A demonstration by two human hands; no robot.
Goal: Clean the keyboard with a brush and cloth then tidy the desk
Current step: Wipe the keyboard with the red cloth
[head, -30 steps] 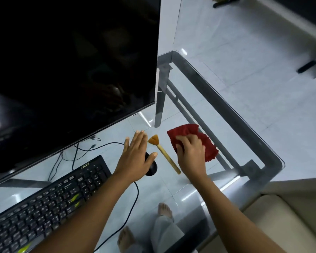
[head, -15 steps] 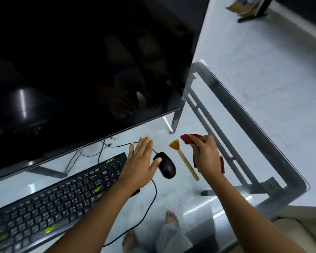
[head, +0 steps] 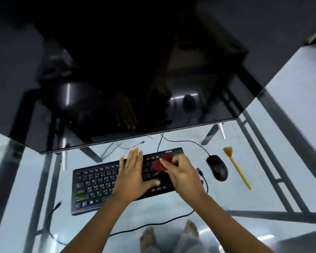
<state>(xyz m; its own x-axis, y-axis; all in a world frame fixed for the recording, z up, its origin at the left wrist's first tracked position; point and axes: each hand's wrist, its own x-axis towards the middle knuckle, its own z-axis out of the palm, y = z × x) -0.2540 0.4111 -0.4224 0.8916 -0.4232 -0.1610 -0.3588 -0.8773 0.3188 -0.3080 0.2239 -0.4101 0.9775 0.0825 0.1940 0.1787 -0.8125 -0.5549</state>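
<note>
Head view, sole camera. Registered a shift of both hands from the right end of the desk [head: 162, 207] to the keyboard [head: 97, 183]. Found the cloth [head: 161, 164], a second ago bunched on the glass beside the brush [head: 237, 168], lifted and brought onto the right-hand key block. Found the left hand [head: 133, 178], earlier over the mouse [head: 217, 168], laid flat on the middle keys, fingers straight and together, thumb spread along the near rows. Found the right hand [head: 182, 178] pinching the cloth between thumb and curled fingers, low over the keys; could not tell the extent of contact because of blur. Noted the brush lying untouched on the desk, just right of the mouse, well apart from both hands.

Judged the wiping step as begun, with the left hand steadying the keyboard. Judged tidying as not yet begun.

Logged the keyboard's long axis as running left to right across the desk, skewed: left end nearer the person, right end farther, toward the monitor [head: 135, 70]. Logged the brush's long axis as running near to far, bristles pointing toward the monitor, handle end toward the person and slightly right.
</note>
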